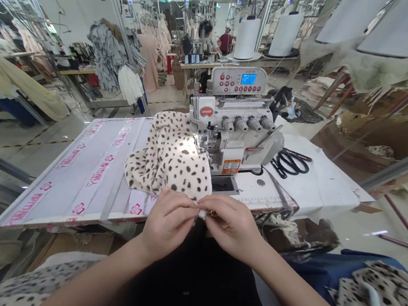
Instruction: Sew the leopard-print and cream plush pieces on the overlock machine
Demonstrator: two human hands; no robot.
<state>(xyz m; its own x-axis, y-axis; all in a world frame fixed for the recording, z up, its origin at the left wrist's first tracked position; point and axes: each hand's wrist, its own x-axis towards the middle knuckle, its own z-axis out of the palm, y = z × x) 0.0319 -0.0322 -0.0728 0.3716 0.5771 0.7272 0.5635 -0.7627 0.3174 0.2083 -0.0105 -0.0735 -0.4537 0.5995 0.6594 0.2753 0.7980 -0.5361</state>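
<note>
Both hands meet at the table's near edge. The left hand (169, 219) and right hand (229, 226) pinch the near edge of a cream spotted fabric (170, 161), with a white scrap between the fingertips, too small to identify. The fabric's bulk is heaped at 12 o'clock, touching the overlock machine (235, 132). The pinched edge is not yet at the needle, so its stitching seems to remain. The white table (89, 177) carries pink-printed strips, and black scissors (290, 162) lie at 2 o'clock. Beyond is a garment factory with hanging clothes, thread cones (246, 37) and distant workers.
</note>
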